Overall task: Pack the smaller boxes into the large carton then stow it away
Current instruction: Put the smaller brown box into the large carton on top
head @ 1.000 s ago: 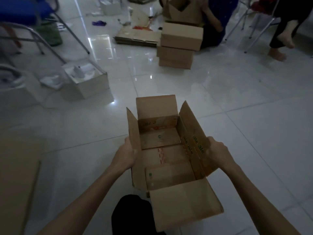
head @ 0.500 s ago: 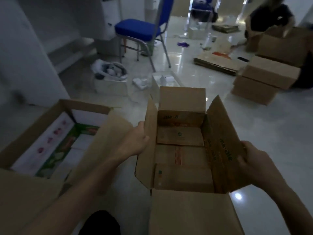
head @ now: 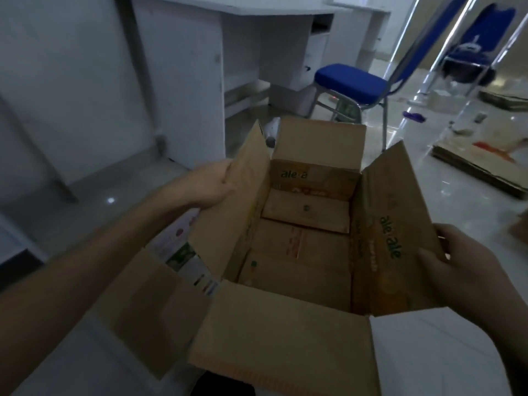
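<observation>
Both hands carry my open carton (head: 300,252) above the floor (head: 471,201): left hand (head: 204,184) fingers clamped on its left flap, right hand (head: 460,270) fingers on its right flap. Second box (head: 148,298) sits below-left.

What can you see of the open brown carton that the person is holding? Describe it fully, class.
The carton is plain brown corrugated cardboard, held upright with all four top flaps open. Green "ale ale" lettering shows on its right flap and far inner wall. It looks empty: only its folded bottom flaps show inside. The left hand grips the left flap and the right hand grips the right flap. It hangs over a second open box at lower left.
</observation>
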Demonstrator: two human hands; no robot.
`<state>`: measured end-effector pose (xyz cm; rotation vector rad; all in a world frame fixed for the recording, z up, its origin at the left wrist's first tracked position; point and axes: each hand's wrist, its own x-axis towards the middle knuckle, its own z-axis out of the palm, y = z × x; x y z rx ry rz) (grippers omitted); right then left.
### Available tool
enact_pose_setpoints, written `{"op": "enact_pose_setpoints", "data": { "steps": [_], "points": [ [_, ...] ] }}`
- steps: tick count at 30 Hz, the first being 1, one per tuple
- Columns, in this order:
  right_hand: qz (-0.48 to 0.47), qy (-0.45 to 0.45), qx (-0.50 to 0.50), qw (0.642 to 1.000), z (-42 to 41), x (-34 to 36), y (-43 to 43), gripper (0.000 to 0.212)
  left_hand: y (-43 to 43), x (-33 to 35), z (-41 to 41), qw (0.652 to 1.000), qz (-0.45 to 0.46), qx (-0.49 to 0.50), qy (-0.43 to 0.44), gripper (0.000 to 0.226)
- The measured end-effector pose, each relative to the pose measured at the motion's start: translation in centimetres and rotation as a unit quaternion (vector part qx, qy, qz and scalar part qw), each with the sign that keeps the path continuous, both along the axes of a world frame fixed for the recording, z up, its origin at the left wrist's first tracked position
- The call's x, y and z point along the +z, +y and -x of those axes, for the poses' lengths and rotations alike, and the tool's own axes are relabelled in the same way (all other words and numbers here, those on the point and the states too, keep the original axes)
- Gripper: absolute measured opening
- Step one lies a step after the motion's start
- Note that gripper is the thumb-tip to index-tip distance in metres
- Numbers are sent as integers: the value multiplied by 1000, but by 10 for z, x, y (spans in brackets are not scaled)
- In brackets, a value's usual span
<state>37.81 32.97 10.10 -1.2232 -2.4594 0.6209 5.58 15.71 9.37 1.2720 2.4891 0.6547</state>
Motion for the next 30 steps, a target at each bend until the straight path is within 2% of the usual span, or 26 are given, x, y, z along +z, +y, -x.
{"op": "enact_pose_setpoints", "data": {
  "steps": [7, 13, 15, 19, 20, 22, 24, 25, 27, 30],
  "points": [
    [39, 64, 65, 995, 86, -7, -15, 30, -38, 6, 70, 995, 6, 71, 69, 39],
    [192, 121, 116, 967, 153, -31, -30, 72, -51, -31, 117, 990, -7, 116, 82, 37],
    [197, 102, 157, 962, 170, -42, -35, 71, -54, -43, 131, 990, -11, 125, 62, 39],
    [119, 25, 208, 971, 198, -52, -36, 30, -54, -60, 154, 991, 2, 120, 55, 41],
    [104, 5, 221, 970, 204, -50, -32, 26, -52, -63, 159, 992, 11, 118, 40, 41],
    [126, -43, 269, 954, 213, -43, -21, 31, -49, -67, 169, 993, 31, 117, 3, 40],
    [184, -118, 333, 917, 221, -32, -7, 41, -48, -69, 180, 992, 38, 120, -23, 39],
    [179, -165, 367, 898, 224, -29, 0, 42, -47, -69, 186, 992, 37, 121, -28, 40],
    [103, -218, 412, 879, 234, -24, 8, 33, -46, -68, 197, 991, 41, 121, -29, 40],
    [-93, -199, 434, 874, 249, -21, 6, 17, -41, -66, 204, 990, 64, 117, -37, 41]
  ]
}}
